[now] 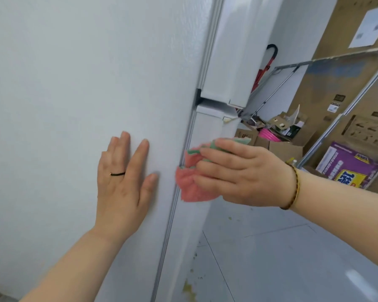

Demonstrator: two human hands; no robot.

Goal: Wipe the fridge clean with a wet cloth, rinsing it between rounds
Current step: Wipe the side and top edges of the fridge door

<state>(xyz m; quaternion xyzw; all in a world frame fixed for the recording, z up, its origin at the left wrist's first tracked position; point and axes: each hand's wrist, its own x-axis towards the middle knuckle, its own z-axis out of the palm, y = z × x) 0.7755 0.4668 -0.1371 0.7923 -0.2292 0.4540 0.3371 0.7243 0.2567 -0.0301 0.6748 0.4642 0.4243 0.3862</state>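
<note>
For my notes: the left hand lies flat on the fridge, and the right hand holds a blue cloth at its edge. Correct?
The colour is wrong: the head view shows a pink and green cloth in the right hand. The left hand does lie flat on the fridge.

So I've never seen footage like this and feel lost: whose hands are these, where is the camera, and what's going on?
There is no machine here. This is a single picture from a wide-angle camera worn on a person's head, looking forward and down, so both arms are the wearer's own. The left hand, with a dark ring, lies flat with straight fingers on the side of the white fridge. The right hand, with a braided bracelet on its wrist, has a bunched pink and green cloth in its grip and holds it against the seam by the lower door. Behind, cardboard boxes and a purple box stand by the wall. Yellowish specks lie on the tiled floor.
</note>
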